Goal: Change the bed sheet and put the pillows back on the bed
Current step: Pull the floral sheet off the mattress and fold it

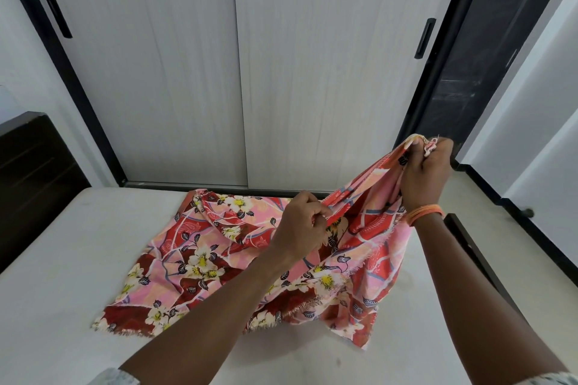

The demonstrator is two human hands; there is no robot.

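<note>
Left hand and raised right hand grip floral sheet.

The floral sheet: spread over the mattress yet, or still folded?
Still mostly folded. The floral sheet lies bunched in layers on the bare mattress; the right hand lifts one corner while the left hand grips an edge.

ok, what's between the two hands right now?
Head view: a taut, bunched span of the red and pink floral cotton sheet runs from the left hand up to the right hand; both grip it, nothing else lies between.
</note>
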